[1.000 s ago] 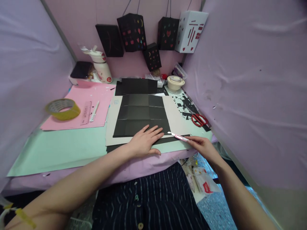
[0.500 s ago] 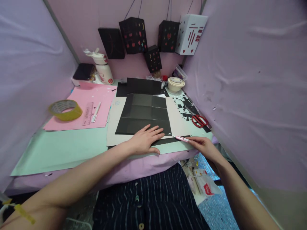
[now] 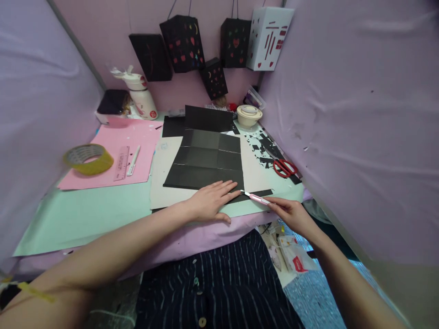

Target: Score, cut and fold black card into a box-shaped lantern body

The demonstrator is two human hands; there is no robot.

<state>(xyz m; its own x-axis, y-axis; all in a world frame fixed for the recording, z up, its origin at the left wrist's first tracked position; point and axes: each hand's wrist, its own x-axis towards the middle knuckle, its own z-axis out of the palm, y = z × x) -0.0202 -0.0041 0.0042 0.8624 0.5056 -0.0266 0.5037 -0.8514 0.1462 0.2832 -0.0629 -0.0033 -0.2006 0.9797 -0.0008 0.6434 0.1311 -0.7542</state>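
A black sheet of card (image 3: pixel 202 157) with pale crease lines lies on a cream board (image 3: pixel 255 169). My left hand (image 3: pixel 214 201) rests flat on its near right part, fingers stretched out. Between the thumb and fingers of my right hand (image 3: pixel 290 214) is a slim pink and white craft knife (image 3: pixel 259 198). Its blade tip points left, at the card's near right corner, close to my left fingertips. A dark strip (image 3: pixel 260 193) runs under the knife along the near side of the board; my left hand hides part of it.
Red-handled scissors (image 3: pixel 285 168) lie at the right among black paper scraps. On pink paper (image 3: pixel 85 180) at the left are yellow tape (image 3: pixel 88 169), a ruler (image 3: pixel 121 163) and a white pen-like tool (image 3: pixel 133 161). A bottle (image 3: pixel 144 103) and a lidded bowl (image 3: pixel 248 117) stand behind. Paper lanterns (image 3: pixel 183 45) hang at the back.
The knife tip has shifted slightly left along with my right hand. My left hand stays flat on the card, its fingertips now closer to the blade. The whole view has tilted a little.
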